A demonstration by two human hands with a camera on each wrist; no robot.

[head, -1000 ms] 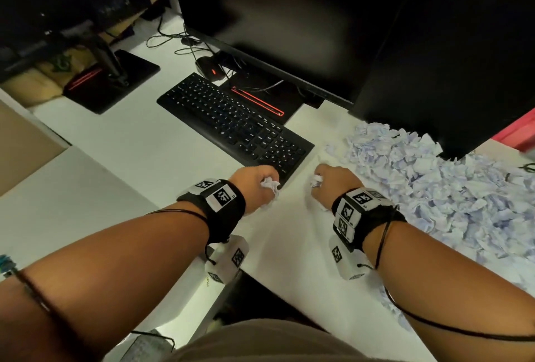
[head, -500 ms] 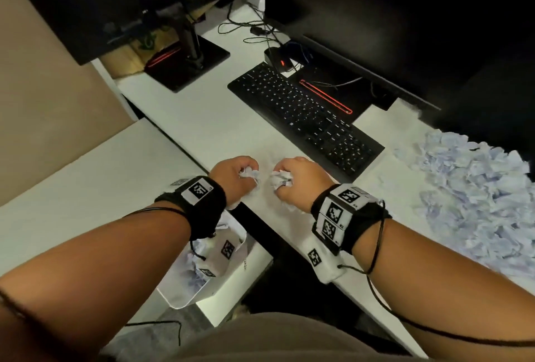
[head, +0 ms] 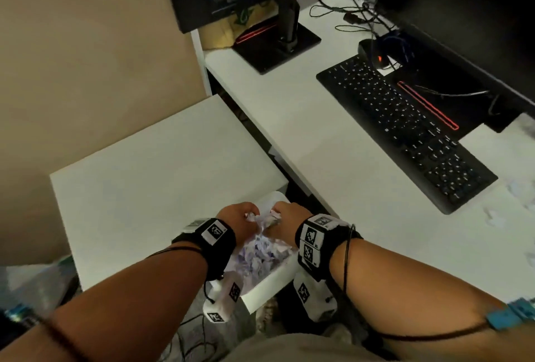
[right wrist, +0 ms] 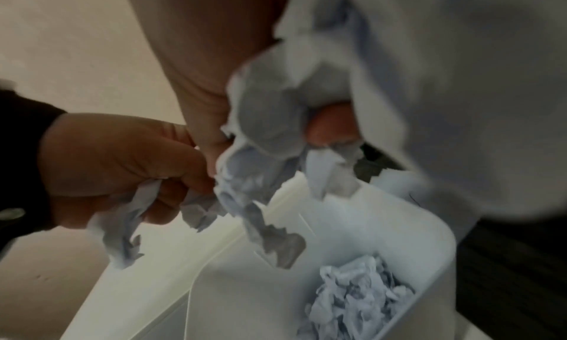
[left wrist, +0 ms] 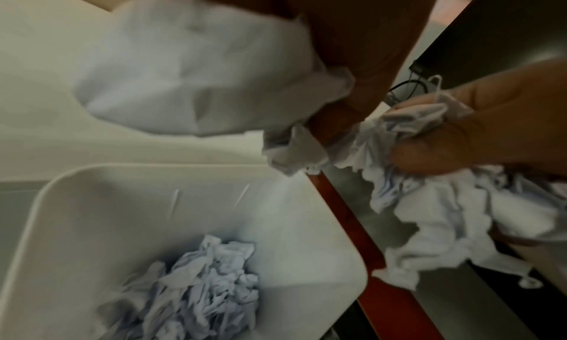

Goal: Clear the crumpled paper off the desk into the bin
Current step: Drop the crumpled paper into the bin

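Observation:
Both hands hang side by side over the white bin (head: 270, 285), which stands below the desk edge. My left hand (head: 236, 218) grips a wad of crumpled bluish-white paper (left wrist: 196, 66). My right hand (head: 291, 215) grips another wad (right wrist: 276, 127), with torn ends dangling below the fist (left wrist: 445, 212). The two wads touch between the hands (head: 262, 221). In the right wrist view the left hand (right wrist: 116, 163) shows paper poking out under its fingers. More crumpled paper (left wrist: 199, 292) lies in the bottom of the bin (left wrist: 92, 200).
A low white cabinet top (head: 144, 187) borders the bin on the left, the white desk (head: 318, 144) on the right. A black keyboard (head: 405, 129), mouse (head: 376, 51) and monitor stand (head: 278, 40) sit on the desk. Paper scraps (head: 521, 187) lie at the right edge.
Both hands have carried their paper from the desk beside the keyboard leftward and down past the desk edge to above the bin. The head view swung left with them.

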